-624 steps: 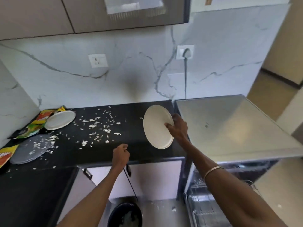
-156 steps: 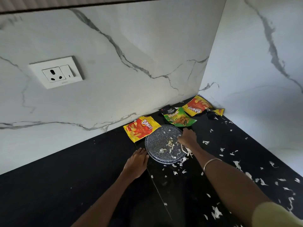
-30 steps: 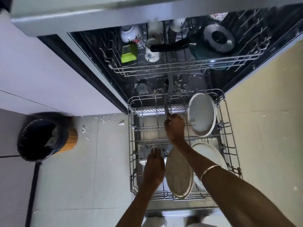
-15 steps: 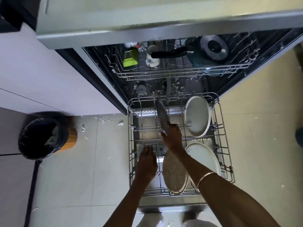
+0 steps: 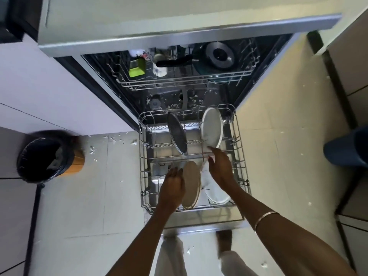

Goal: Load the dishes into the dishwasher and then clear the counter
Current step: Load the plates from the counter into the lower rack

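Dishwasher open, lower rack point(image 5: 241, 156) pulled out over the floor. Four plates stood on edge in it. Dark plate point(image 5: 177, 135) at the back left, tilted in the tines, free of both hands. White plate point(image 5: 212, 127) at the back right, just beside it. Beige plate point(image 5: 191, 184) at the front centre; another white plate point(image 5: 218, 193) to its right, partly hidden by the right forearm.

Left hand point(image 5: 172, 186) lay against the left face of the beige plate, fingers fairly straight and pointing toward the back of the rack; no curl round the rim seen. Right hand point(image 5: 221, 166) hovered over the rack's middle, fingers loosely spread, tips near the bottom edge of the back white plate; holding nothing as far as could be told.

Upper rack point(image 5: 179, 82) carried a green item point(image 5: 137, 68), cups and a dark pan point(image 5: 217, 56). Bin point(image 5: 46, 156) with a black liner stood on the floor to the left. White scraps scattered on the tiles.
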Motion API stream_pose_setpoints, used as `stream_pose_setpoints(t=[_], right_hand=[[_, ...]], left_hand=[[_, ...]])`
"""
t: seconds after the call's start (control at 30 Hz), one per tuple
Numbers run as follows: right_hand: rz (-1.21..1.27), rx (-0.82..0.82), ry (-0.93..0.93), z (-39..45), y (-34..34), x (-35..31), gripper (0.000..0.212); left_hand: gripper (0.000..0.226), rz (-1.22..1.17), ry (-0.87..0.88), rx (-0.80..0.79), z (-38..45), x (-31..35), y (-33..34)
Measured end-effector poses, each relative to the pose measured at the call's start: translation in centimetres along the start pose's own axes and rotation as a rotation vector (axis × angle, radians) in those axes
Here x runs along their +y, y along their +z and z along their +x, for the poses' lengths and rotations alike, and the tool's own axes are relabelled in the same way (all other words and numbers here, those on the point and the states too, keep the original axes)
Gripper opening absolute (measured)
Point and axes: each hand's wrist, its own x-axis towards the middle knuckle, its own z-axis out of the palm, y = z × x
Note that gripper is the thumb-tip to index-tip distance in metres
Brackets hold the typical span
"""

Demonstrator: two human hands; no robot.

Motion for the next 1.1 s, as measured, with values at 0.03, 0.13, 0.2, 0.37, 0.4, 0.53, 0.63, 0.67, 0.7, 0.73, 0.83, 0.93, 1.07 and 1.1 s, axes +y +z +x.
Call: stream_pose_setpoints(t=[0.03, 0.13, 0.2, 0.37, 0.4, 0.53, 0.63, 0.67, 0.7, 0.73, 0.83, 0.93, 1.07, 1.1], right_hand=[[-0.025, -0.025, -0.025, -1.0, -0.7, 0.6, 0.038], [-0.048, -0.092, -0.056, -4.0, -2.1, 2.6, 0.039], [-0.051, -0.143, -0.035, -6.1, -2.4, 4.1, 0.038], [-0.063, -0.195, 0.023, -10.2, -1.6, 7.1, 0.031], [-0.075, -0.209, 0.035, -10.9, -1.2, 7.7, 0.030], [-0.096, -0.235, 0.026, -12.9, 2.7, 11.6, 0.029], [-0.118, -0.265, -0.043, -14.2, 4.5, 12.7, 0.036], [-0.114, -0.261, -0.094, -15.3, 4.7, 12.5, 0.038], [-0.122, -0.266, -0.146, -16.2, 4.9, 12.2, 0.041], [-0.101, -0.264, -0.159, -16.1, 5.0, 12.2, 0.043], [-0.077, -0.131, -0.177, -12.6, 13.0, 17.3, 0.056], [-0.017, -0.119, -0.166, -13.2, 12.8, 17.5, 0.058], [0.014, -0.128, -0.167, -15.0, 12.6, 18.2, 0.061], [0.020, -0.129, -0.164, -14.6, 12.9, 18.6, 0.062]], left_hand=[[0.056, 0.011, 0.004, 0.035, -1.1, 0.8, 0.1], [0.055, -0.044, -0.088, 0.059, -4.7, 3.2, 0.0], [0.046, -0.057, -0.147, 0.026, -6.9, 4.2, 0.7], [0.031, 0.014, -0.174, -0.062, -10.5, 3.4, 3.7], [0.032, 0.016, -0.186, -0.054, -11.0, 2.5, 4.6], [0.048, 0.089, -0.172, -0.044, -11.1, -2.4, 10.4], [0.049, 0.025, -0.124, -0.005, -11.4, -3.4, 12.2], [0.045, -0.012, -0.117, 0.046, -12.4, -2.6, 11.8], [0.040, -0.057, -0.130, 0.081, -12.9, -1.7, 11.3], [0.035, -0.127, -0.161, 0.107, -12.4, -1.0, 10.3], [0.029, -0.290, -0.090, 0.223, -7.6, -5.9, 17.1], [0.037, -0.271, -0.049, 0.224, -7.7, -5.5, 17.8], [0.043, -0.261, 0.041, 0.249, -9.3, -6.4, 18.6], [0.042, -0.235, 0.042, 0.235, -8.8, -6.8, 18.7]])
